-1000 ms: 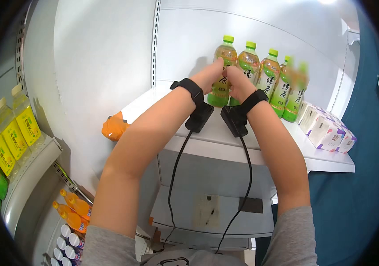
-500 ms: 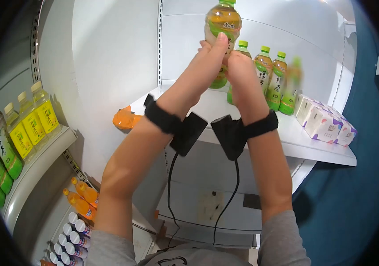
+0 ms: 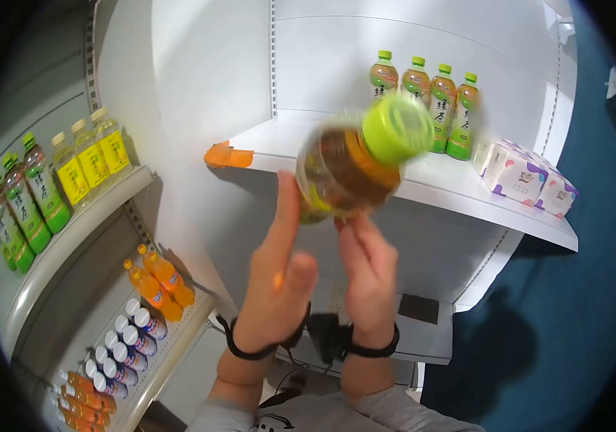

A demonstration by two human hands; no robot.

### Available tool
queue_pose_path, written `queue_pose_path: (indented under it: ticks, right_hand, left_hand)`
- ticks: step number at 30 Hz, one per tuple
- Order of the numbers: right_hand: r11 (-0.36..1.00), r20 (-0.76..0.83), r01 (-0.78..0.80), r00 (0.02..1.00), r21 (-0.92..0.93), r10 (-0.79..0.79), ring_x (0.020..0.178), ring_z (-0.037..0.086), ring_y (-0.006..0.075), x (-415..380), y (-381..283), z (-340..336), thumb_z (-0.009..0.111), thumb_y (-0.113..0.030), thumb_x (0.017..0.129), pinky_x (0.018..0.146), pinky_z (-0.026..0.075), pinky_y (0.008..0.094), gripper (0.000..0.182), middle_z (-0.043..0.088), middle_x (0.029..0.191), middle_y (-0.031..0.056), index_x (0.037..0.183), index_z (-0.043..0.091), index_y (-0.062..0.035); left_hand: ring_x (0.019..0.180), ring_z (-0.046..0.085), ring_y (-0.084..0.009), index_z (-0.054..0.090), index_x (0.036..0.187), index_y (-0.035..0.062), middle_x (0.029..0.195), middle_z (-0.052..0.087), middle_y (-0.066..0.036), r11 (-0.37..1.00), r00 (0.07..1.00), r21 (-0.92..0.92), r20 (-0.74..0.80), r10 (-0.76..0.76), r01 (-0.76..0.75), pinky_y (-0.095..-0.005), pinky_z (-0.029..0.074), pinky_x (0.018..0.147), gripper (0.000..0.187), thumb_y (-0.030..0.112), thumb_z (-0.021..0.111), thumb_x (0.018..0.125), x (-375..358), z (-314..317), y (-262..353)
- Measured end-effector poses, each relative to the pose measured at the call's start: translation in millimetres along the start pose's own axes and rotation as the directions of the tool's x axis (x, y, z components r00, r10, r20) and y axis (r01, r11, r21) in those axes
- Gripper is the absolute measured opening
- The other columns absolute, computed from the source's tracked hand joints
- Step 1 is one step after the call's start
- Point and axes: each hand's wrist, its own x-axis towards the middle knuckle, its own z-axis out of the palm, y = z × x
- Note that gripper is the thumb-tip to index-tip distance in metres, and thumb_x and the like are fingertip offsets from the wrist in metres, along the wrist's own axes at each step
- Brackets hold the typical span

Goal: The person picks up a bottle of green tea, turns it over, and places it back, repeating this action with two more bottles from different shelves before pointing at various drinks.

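Note:
A bottle of amber drink (image 3: 347, 169) with a bright green cap is tilted, its cap towards the camera at the upper right, and blurred. My left hand (image 3: 272, 281) is open beside its lower left side, one finger stretched up and the thumb apart. Below the bottle, my right hand (image 3: 369, 273) has its fingers against the underside, with their tips hidden behind it. Four similar green tea bottles (image 3: 443, 108) stand upright in a row on the white shelf (image 3: 430, 176) beyond.
Tissue packs (image 3: 527, 176) lie at the shelf's right end, an orange wrapper (image 3: 228, 155) at its left front corner. Side shelves at left hold green tea bottles (image 3: 45, 183), yellow-labelled bottles (image 3: 92, 162), orange drinks (image 3: 153, 288) and white-capped bottles (image 3: 128, 349).
Both hands have come down and back from the shelf. The bottle has tipped, its cap now towards the camera. My left hand has opened from around it. The view has shifted.

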Motion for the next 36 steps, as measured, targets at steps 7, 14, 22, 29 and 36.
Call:
queue_pose_path:
  ticks: [7,14,22,29,36]
  right_hand:
    - [0.991,0.181,-0.130,0.975,-0.022,0.131,0.066,0.039,0.0056,-36.1,14.2,2.4,0.039,-0.005,0.085,0.060,0.036,0.0184,0.043,0.047,0.077,0.0018,0.127,0.030,0.0029]
    - [0.986,0.218,-0.154,0.962,-0.057,0.162,0.064,0.039,0.0052,-49.4,22.3,14.5,0.040,-0.005,0.085,0.056,0.036,0.0179,0.044,0.046,0.074,0.0016,0.127,0.029,0.0025]
    - [0.977,0.322,-0.214,0.924,-0.004,0.204,0.062,0.039,0.0047,-52.3,33.1,58.8,0.041,-0.006,0.084,0.054,0.035,0.0184,0.042,0.047,0.073,0.0000,0.125,0.033,0.0022]
    - [0.941,0.438,-0.331,0.857,0.064,0.271,0.057,0.034,0.0015,-63.8,23.3,130.3,0.039,-0.005,0.084,0.049,0.032,0.0160,0.042,0.049,0.078,-0.0020,0.124,0.035,0.0037]
    - [0.899,0.645,-0.345,0.758,0.270,0.097,0.109,0.041,0.0181,-86.1,0.9,229.2,0.039,-0.002,0.082,0.092,0.030,0.0283,0.041,0.044,0.120,0.0135,0.121,0.035,0.0098]
  left_hand:
    - [0.127,0.014,-0.0291,0.001,0.130,-0.0082,0.136,0.013,-0.024,0.986,0.977,-0.003,-0.137,-0.166,0.167,-0.0328,0.017,0.100,0.085,0.053,0.038,0.083,-46.6,1.7,12.2]
    - [0.127,0.015,-0.0287,0.003,0.130,-0.0089,0.136,0.014,-0.023,0.946,0.925,-0.144,-0.210,-0.318,0.292,-0.0323,0.017,0.100,0.082,0.050,0.038,0.084,-78.5,-4.9,-13.4]
    - [0.127,0.014,-0.0306,0.005,0.129,-0.0090,0.136,0.012,-0.025,0.922,0.882,-0.032,-0.282,-0.378,0.385,-0.0322,0.015,0.101,0.079,0.046,0.039,0.085,-95.5,-49.4,-8.5]
    - [0.127,0.014,-0.0325,0.009,0.127,-0.0125,0.134,0.015,-0.028,0.876,0.856,0.202,-0.391,-0.337,0.438,-0.0336,0.015,0.101,0.075,0.042,0.041,0.086,-115.3,-116.1,22.5]
    - [0.125,0.015,-0.0397,0.011,0.125,-0.0152,0.130,0.016,-0.033,0.784,0.818,0.404,-0.532,-0.218,0.471,-0.0367,0.017,0.101,0.076,0.040,0.043,0.085,-143.2,-200.5,68.7]
